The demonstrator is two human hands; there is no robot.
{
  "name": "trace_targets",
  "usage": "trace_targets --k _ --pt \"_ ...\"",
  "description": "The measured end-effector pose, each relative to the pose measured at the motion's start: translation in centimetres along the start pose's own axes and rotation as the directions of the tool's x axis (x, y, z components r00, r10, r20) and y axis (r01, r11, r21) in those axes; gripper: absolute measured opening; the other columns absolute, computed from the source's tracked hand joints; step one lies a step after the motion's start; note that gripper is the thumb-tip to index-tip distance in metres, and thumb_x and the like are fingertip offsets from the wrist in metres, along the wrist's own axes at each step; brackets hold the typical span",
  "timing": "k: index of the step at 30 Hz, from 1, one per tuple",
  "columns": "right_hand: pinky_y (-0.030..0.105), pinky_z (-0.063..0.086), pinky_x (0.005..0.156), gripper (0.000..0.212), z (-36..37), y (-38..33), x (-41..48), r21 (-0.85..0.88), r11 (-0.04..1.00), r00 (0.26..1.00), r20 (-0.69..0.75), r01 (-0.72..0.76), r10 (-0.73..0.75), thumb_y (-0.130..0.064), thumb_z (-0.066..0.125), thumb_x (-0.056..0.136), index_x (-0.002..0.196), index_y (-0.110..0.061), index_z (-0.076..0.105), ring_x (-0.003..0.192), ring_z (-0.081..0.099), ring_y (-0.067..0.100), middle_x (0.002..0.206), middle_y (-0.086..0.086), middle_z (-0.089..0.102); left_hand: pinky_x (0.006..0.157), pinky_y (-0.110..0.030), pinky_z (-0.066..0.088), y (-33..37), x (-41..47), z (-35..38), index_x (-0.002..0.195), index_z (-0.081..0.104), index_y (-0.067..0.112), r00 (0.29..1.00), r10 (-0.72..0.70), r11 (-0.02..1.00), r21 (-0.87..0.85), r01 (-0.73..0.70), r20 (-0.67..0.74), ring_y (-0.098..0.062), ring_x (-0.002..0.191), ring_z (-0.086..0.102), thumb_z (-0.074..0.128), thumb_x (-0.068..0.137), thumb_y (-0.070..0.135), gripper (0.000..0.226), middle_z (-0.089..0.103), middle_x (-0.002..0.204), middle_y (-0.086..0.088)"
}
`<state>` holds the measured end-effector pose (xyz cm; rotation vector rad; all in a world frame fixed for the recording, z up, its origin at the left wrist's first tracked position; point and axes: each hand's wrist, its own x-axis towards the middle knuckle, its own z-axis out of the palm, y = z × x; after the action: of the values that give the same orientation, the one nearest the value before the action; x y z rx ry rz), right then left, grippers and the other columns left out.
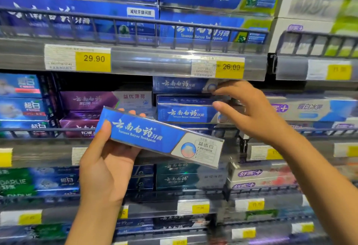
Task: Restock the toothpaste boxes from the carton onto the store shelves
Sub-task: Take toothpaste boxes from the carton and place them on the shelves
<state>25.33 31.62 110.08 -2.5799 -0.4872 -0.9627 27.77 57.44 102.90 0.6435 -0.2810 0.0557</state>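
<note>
My left hand [105, 163] grips a blue and white toothpaste box [160, 138] by its left end, thumb on the front face and fingers behind. The box is tilted, right end lower, in front of the middle shelf. My right hand [249, 109] reaches to a stack of matching blue boxes [184, 113] on that shelf. Its fingertips touch the right end of the top box [180, 85], and its thumb lies at the end of the box below. The carton is out of view.
Several shelves hold rows of toothpaste boxes behind dark wire rails [135, 24]. Price strips with yellow tags, 29.90 [93, 58] and 26.00 [230, 67], run just above my right hand. Purple boxes [87, 101] sit left of the blue stack, white ones [310, 109] right.
</note>
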Motion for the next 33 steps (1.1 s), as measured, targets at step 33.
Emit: trace_targets --k 33 --pt "0.021 0.052 0.086 0.035 -0.2 0.8 -4.0 0.702 0.695 0.82 -0.299 -0.157 0.488 -0.013 0.068 0.081 0.116 -0.009 0.065 0.097 0.067 0.008 0.106 0.001 0.071 0.076 -0.008 0.045 -0.7 4.4 5.1 0.097 0.067 0.018 0.887 0.279 0.47 0.753 -0.46 0.367 0.005 0.085 0.064 0.072 0.08 0.013 0.018 0.07 0.097 0.01"
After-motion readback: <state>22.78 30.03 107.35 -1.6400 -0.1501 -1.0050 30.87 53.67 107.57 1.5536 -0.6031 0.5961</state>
